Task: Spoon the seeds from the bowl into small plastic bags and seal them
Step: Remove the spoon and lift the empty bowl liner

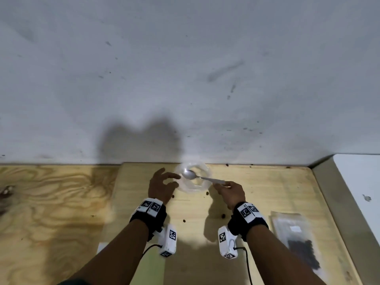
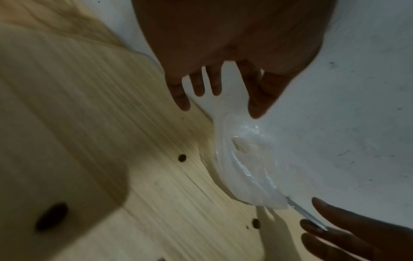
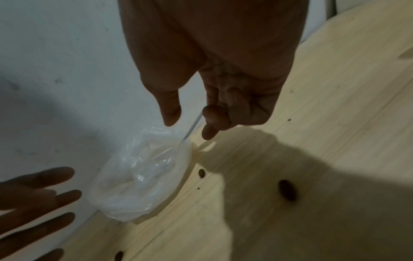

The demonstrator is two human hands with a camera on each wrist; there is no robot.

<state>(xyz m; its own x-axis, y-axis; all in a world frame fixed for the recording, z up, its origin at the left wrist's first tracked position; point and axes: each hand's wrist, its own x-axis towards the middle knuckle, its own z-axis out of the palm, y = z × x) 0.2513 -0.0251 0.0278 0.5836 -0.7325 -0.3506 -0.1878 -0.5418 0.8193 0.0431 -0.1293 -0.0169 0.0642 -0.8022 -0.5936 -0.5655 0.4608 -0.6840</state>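
I am working at the plywood table point(image 1: 257, 182), where the clear bowl point(image 1: 202, 187) is sitting against the wall, looking empty of seeds. My left hand point(image 1: 162, 185) is hovering just left of its rim, fingers spread, holding nothing. My right hand point(image 1: 232, 192) is pinching the spoon point(image 1: 197, 176) by its handle end, its length running leftward into the bowl.

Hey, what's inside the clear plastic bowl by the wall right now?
The head of the metal spoon, whose handle the right hand pinches, sits inside the clear plastic bowl. No seeds show inside; glare and crinkled plastic hide part of the bottom.
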